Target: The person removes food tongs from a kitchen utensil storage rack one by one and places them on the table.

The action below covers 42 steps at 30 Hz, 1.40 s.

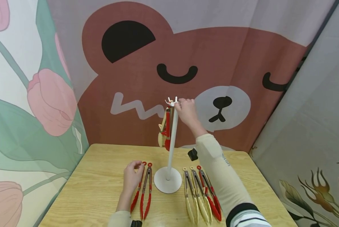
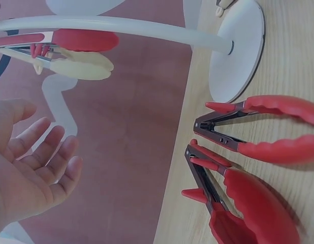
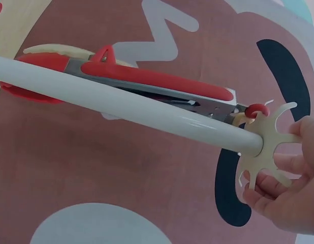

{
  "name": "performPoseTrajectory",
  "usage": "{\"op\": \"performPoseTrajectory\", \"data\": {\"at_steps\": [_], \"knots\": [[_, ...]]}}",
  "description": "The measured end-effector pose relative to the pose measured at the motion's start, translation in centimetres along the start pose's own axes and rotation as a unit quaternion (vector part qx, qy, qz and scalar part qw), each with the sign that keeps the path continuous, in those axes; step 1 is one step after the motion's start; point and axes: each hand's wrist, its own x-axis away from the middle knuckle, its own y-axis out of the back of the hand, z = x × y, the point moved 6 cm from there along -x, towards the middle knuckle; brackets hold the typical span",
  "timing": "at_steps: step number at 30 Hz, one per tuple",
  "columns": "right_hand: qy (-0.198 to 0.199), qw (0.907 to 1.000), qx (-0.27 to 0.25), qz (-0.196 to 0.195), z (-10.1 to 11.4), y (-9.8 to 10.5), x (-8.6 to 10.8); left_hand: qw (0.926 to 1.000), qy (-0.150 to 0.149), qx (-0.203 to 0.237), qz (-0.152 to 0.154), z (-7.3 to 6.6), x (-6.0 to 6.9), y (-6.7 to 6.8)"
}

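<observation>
A white utensil stand [image 1: 173, 135] rises from a round base on the wooden table. My right hand [image 1: 187, 111] is at its top, with thumb and fingers pinching the hooked crown [image 3: 269, 145]. From the crown's far side hang red tongs [image 3: 157, 81] and cream tongs [image 2: 81, 68], close against the pole. My left hand [image 1: 133, 177] hovers with loosely bent fingers and holds nothing. In the head view it appears just beside two red tongs [image 1: 146, 192], which lie left of the base; the left wrist view shows it apart from them.
Right of the base lie two cream tongs [image 1: 189, 198] and one red pair [image 1: 212, 195], handle rings toward the back. A small black object [image 1: 192, 154] sits near the right forearm. Behind the table [image 1: 101, 183] hangs a bear-print curtain [image 1: 214, 56].
</observation>
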Motion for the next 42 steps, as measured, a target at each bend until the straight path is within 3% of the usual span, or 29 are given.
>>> {"op": "performPoseTrajectory", "data": {"at_steps": [11,20,33,42], "knots": [[0.025,0.9989,-0.034,0.023,-0.4,-0.1,-0.4,0.9999,-0.015,-0.002,0.005,0.1,0.2,-0.3],[0.034,0.9974,-0.051,0.038,-0.7,-0.3,-0.7,0.9999,-0.001,0.006,0.014,0.2,0.5,-0.5],[0.077,0.9937,-0.077,0.025,-0.6,-0.7,-1.0,0.9998,0.007,-0.001,0.021,0.5,0.6,-0.6],[0.083,0.9921,-0.092,0.021,-0.1,-1.1,-1.2,0.9992,0.019,0.006,0.033,0.7,0.6,-0.5]]}}
